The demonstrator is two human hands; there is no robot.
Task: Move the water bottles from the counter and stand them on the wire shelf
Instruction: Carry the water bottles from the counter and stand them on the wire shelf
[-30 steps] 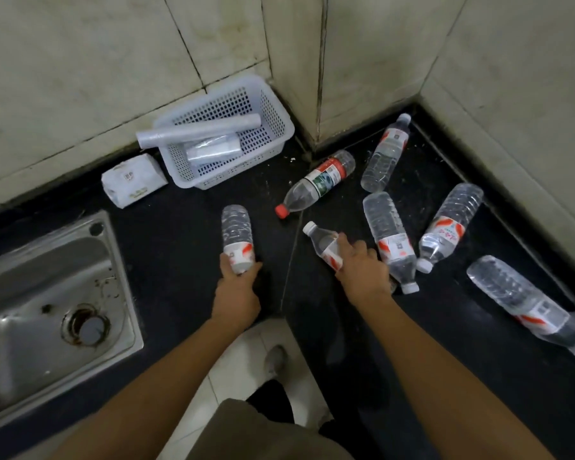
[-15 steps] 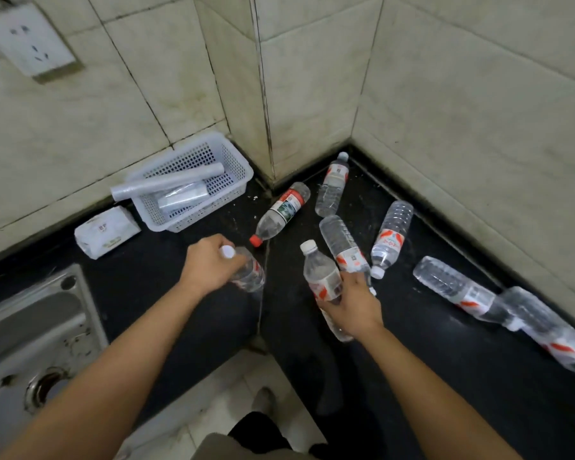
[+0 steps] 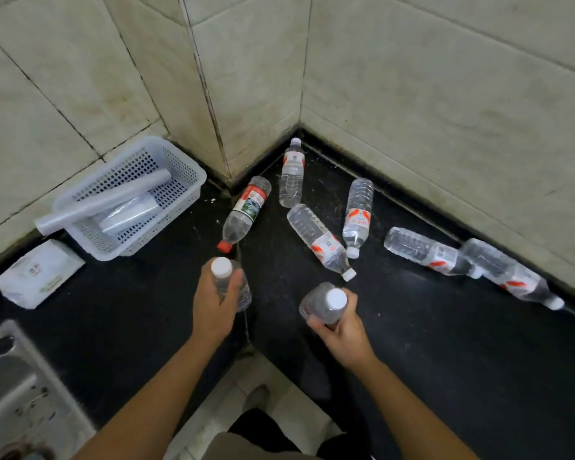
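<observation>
So, left hand [image 3: 214,310] gripped a bottle [image 3: 243,290] upright, right hand [image 3: 344,333] gripped a second bottle [image 3: 321,307], both near the desk [image 3: 445,343] front; six bottles [image 3: 317,239] lay flat toward its back corner.

Person, as seen from the head camera:

- Left hand [image 3: 216,300]: bare.
- Right hand [image 3: 342,333]: bare.
- Left forearm [image 3: 146,400]: bare from the wrist to the lower frame edge.
- Right forearm [image 3: 412,410]: bare likewise, wrist to frame edge.
- Khaki cloth [image 3: 253,449]: plain, dull olive-khaki fabric at bottom centre. Which garment it belongs to cannot be told.
- Black cloth [image 3: 263,426]: dark, unpatterned fabric just above and beside the khaki. Its cut is unclear.
- Shoe [image 3: 258,396]: one grey-brown toe, rounded, too blurred to show detail.
</observation>
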